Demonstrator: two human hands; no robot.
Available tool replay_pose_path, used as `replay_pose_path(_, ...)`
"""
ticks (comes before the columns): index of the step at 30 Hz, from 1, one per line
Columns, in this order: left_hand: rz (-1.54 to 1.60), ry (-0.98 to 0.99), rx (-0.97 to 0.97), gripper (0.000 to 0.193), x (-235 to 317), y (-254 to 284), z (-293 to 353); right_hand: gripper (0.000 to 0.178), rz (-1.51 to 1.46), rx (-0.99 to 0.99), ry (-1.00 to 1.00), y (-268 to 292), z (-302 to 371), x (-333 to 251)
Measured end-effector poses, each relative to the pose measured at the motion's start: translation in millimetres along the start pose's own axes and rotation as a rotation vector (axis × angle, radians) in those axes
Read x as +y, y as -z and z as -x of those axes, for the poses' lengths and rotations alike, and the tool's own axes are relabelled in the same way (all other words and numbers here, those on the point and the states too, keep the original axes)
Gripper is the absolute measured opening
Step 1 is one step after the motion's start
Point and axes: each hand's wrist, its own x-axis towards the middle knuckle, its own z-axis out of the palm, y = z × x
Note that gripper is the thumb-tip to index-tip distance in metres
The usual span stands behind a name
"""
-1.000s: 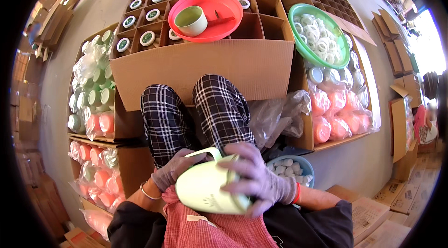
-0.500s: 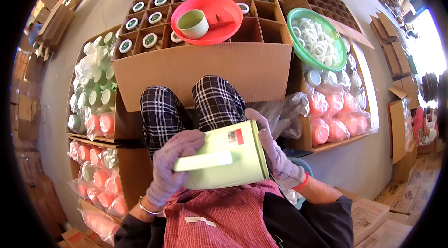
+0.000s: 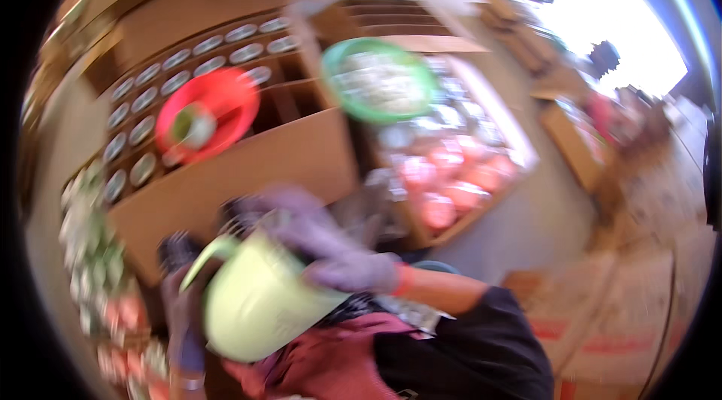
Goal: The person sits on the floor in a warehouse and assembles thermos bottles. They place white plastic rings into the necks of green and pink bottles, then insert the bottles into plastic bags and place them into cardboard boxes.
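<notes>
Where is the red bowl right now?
In the head view the red bowl sits upper left, on top of the big cardboard box of cups, left of the green bowl. A small green cup stands inside it.

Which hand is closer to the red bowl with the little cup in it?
The right hand. It lies on top of the pale green mug, just below the red bowl. The left hand is lower, at the mug's left side, farther from the bowl.
</notes>
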Motion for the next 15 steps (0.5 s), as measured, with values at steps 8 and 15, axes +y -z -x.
replay_pose_path(8, -0.057, -0.776, -0.032, 0.026, -27, 25, -45, 0.058, 0.014, 0.391, -0.307, -18, -18, 12)
replay_pose_path(15, -0.636, -1.284, 0.068, 0.010, 42, -18, -9, 0.042, -1.386, 0.633, -0.949, -22, -37, 19)
